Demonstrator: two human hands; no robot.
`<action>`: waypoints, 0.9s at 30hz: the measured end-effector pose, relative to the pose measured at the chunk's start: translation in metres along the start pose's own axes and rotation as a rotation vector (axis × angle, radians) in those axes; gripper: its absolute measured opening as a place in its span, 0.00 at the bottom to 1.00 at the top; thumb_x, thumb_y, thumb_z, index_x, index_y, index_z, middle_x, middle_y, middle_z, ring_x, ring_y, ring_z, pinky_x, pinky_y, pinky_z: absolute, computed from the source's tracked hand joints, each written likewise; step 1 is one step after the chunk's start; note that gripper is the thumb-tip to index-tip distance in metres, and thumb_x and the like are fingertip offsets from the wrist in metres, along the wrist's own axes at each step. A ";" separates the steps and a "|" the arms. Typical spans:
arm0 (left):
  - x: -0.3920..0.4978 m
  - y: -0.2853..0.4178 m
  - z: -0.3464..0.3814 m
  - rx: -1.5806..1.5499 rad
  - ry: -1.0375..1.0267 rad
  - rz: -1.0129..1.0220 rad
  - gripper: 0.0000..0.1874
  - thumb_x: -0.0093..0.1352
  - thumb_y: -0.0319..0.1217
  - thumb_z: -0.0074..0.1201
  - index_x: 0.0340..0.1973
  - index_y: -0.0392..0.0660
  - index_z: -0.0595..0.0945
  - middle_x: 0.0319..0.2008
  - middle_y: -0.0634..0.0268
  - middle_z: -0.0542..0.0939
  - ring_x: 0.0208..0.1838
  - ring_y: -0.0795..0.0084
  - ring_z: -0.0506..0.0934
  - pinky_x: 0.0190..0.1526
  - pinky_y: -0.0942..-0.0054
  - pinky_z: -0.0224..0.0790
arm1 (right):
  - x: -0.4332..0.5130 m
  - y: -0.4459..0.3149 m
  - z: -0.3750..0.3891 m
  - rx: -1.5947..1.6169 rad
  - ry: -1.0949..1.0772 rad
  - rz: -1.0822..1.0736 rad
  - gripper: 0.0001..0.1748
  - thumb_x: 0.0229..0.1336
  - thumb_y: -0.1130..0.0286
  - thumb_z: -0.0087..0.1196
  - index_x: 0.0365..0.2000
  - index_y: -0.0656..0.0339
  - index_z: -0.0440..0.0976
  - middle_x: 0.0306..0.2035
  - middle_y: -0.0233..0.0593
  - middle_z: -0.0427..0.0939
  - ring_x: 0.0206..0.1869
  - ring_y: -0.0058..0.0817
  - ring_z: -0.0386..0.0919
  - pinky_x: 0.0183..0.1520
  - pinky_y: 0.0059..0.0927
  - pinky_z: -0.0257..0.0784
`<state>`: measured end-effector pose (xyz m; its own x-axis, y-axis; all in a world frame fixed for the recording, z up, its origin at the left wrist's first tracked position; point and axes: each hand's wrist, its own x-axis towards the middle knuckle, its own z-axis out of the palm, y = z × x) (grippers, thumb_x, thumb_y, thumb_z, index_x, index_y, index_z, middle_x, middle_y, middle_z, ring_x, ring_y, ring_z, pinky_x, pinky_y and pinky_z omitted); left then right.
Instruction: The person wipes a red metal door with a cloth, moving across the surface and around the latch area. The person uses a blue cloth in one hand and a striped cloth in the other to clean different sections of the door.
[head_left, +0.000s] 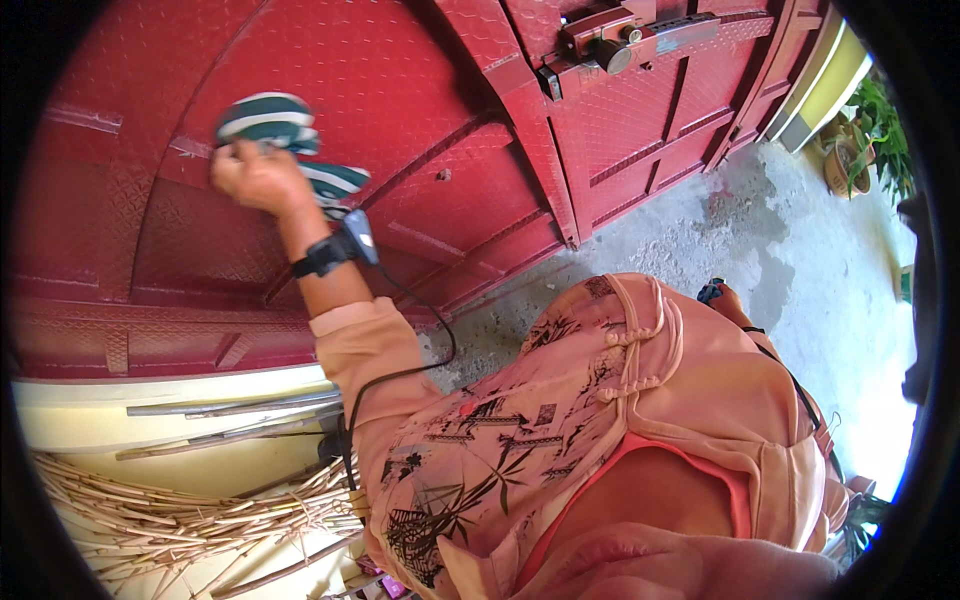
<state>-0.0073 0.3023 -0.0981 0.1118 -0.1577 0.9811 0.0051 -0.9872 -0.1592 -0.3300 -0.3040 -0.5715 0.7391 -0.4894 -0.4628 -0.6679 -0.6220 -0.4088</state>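
My left hand (259, 176) is closed on a green-and-white striped cloth (266, 120), held against or very near a red patterned metal gate (360, 97). Slight blur surrounds this hand, and one end of the cloth hangs towards the wrist. A black strap with a small device (360, 236) and a cable is on that wrist. Low at my other side, mostly behind my shirt, my right hand (726, 301) grips a small dark-blue item (709, 290), too small to name surely.
The gate carries a sliding bolt with a lock (611, 49). Below it runs a concrete floor (765, 225) with damp patches. Potted plants (847, 169) stand at the right. A bundle of thin sticks (202, 517) and several poles (232, 405) lie by the yellow wall.
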 end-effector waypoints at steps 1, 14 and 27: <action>0.016 -0.009 -0.002 0.096 0.056 0.007 0.11 0.47 0.21 0.58 0.28 0.37 0.80 0.31 0.52 0.74 0.37 0.52 0.73 0.40 0.56 0.67 | -0.001 0.001 0.001 0.008 0.005 0.028 0.32 0.34 0.64 0.58 0.48 0.51 0.72 0.43 0.45 0.79 0.47 0.43 0.76 0.49 0.40 0.71; -0.159 0.075 -0.018 -0.002 -0.470 -0.141 0.04 0.48 0.22 0.56 0.18 0.35 0.77 0.27 0.52 0.71 0.32 0.49 0.72 0.35 0.57 0.68 | -0.006 0.012 0.002 -0.126 -0.031 0.005 0.30 0.35 0.64 0.58 0.46 0.52 0.74 0.42 0.46 0.79 0.46 0.44 0.76 0.49 0.39 0.72; -0.178 0.048 -0.067 -1.603 -0.229 -1.704 0.05 0.63 0.31 0.52 0.35 0.48 0.76 0.34 0.68 0.75 0.39 0.73 0.75 0.43 0.74 0.69 | -0.002 -0.012 -0.005 -0.071 -0.012 -0.072 0.32 0.34 0.66 0.59 0.48 0.47 0.72 0.42 0.46 0.79 0.46 0.44 0.76 0.48 0.41 0.71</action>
<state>-0.0930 0.2813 -0.2727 0.9135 0.4037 0.0515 -0.2954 0.5707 0.7662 -0.3232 -0.2983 -0.5620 0.7836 -0.4350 -0.4435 -0.6048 -0.6972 -0.3848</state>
